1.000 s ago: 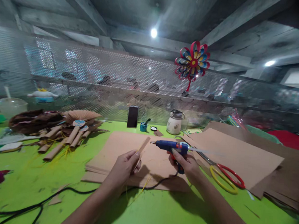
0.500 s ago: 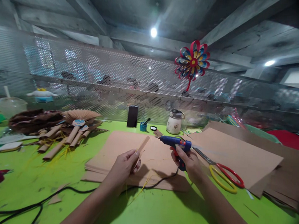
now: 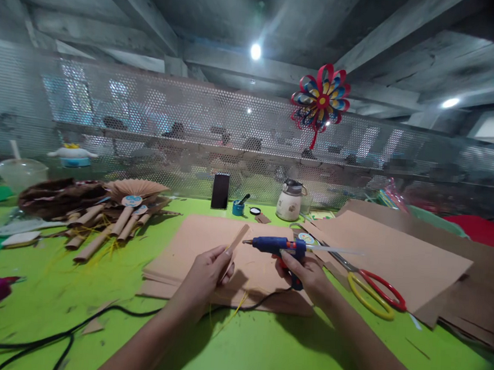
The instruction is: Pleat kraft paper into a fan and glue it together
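Observation:
My left hand (image 3: pixel 211 270) is closed on a narrow folded strip of brown paper (image 3: pixel 238 238), which points up and away. Yellow strings (image 3: pixel 238 314) hang below that hand. In my right hand (image 3: pixel 304 271) is a blue hot glue gun (image 3: pixel 274 244), its nozzle aimed left and close to the strip's upper part. A clear glue stick (image 3: pixel 335 249) juts from the gun's rear. Both hands are above a stack of brown kraft paper (image 3: pixel 184 242). I cannot tell whether the nozzle touches the strip.
Scissors with red and yellow handles (image 3: pixel 370 292) and large brown sheets (image 3: pixel 398 257) lie at the right. Paper fans (image 3: pixel 134 194) with rolled handles are piled at the left. A black cord (image 3: pixel 107 309) crosses the front. A phone (image 3: pixel 220 191), blue jar (image 3: pixel 238 208) and white bottle (image 3: pixel 288 202) stand behind.
My right hand has brought the glue gun left and slightly down, nearer the paper strip. The left hand keeps its hold with hardly any movement.

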Demonstrator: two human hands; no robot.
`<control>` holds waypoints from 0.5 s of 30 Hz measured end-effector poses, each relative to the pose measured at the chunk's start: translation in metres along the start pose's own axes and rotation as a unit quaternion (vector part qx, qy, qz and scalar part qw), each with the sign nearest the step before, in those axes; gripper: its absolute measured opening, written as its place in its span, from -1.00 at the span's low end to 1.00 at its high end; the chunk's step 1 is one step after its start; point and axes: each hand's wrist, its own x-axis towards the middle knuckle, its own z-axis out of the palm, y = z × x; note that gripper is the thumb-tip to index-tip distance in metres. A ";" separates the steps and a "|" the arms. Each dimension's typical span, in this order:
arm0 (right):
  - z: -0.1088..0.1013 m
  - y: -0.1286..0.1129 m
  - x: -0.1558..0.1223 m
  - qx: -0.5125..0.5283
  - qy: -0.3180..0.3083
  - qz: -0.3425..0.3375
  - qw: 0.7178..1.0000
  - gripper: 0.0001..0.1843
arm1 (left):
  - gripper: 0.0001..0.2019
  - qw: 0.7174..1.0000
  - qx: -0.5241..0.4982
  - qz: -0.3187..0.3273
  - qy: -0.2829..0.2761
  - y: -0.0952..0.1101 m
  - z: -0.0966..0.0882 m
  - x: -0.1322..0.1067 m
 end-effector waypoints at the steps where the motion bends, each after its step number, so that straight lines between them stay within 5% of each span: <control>1: 0.000 0.000 0.000 -0.005 -0.010 0.003 1.000 -0.56 | -0.69 1.000 -0.001 -0.001 -0.002 -0.001 0.000 0.000; 11: -0.001 0.005 0.002 0.003 0.034 -0.011 0.999 -0.58 | -0.68 1.000 -0.007 0.000 -0.010 -0.003 0.000 0.000; 15: 0.001 0.009 0.001 -0.021 0.002 -0.015 1.000 -0.55 | -0.68 1.000 -0.007 -0.009 -0.003 0.000 0.000 -0.002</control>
